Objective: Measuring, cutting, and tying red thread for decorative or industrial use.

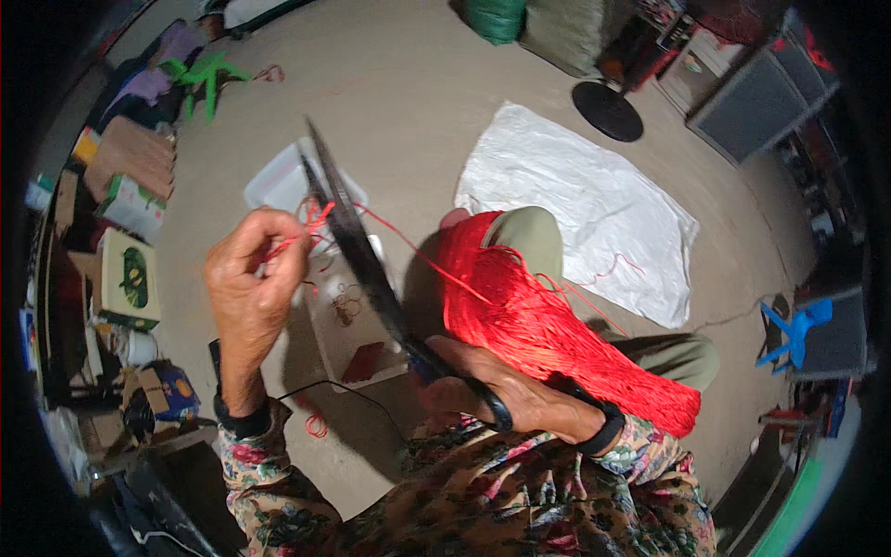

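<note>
My left hand [257, 269] is closed, thumb and fingers pinching a small tangle of red cord [316, 218]. In my right hand [510, 390] are large dark scissors [362, 255], my fingers through the handle loops. The blades point up and away, slightly apart, right beside the pinched cord. From there a single strand runs right to a thick skein of red cord [557, 330] draped over my bent leg. Whether the blades touch the cord I cannot tell.
A white plastic tray [339, 320] with small items and its pale lid [269, 176] lie on the floor beyond my hands. A white woven sack [575, 213] is spread at right. Boxes [130, 278] line the left; a green stool [209, 79] and a blue stool [795, 332] stand farther out.
</note>
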The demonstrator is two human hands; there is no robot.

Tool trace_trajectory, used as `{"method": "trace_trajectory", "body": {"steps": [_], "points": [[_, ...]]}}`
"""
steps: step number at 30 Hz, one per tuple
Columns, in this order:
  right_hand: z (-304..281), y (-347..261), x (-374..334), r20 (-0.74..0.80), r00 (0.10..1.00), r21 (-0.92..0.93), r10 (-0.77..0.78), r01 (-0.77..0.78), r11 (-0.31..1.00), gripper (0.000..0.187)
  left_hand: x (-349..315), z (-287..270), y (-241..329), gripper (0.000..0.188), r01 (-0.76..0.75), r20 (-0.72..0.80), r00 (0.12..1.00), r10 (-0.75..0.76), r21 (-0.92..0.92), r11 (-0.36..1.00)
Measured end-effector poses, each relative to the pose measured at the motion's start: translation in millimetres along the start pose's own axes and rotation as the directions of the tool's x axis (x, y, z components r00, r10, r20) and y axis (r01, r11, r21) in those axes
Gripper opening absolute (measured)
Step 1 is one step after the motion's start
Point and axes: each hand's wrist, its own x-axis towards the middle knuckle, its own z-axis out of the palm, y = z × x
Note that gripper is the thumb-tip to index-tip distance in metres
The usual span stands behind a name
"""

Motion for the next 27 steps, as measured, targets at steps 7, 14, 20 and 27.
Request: {"method": "trace_trajectory", "body": {"steps": [7, 14, 20, 27], "points": [[10.5, 13.3, 1.3, 0.035, 0.984, 0.23, 0.174, -0.178, 0.957, 0.038, -3.5, -15.1, -7.7, 0.008, 0.079, 0.119, 0.99, -0.07, -0.07, 0.994], [11.3, 15.9, 1.4, 0.037, 0.995, 0.262, 0.093, -0.1, 0.96, 0.036, -6.3, -12.3, -13.0, 0.007, 0.019, 0.029, 0.999, -0.014, -0.191, 0.981], [9.5, 24.2, 2.2, -0.023, 0.99, 0.21, 0.14, -0.133, 0.969, 0.054, -3.9, -8.7, -15.2, 0.01, 0.042, 0.09, 0.996, -0.01, -0.356, 0.933], [12.7, 23.4, 4.3, -0.006, 0.967, 0.517, 0.254, -0.215, 0.829, 0.051, 4.7, -29.6, -44.3, 0.01, 0.424, 0.198, 0.903, -0.381, -0.555, 0.716]]}}
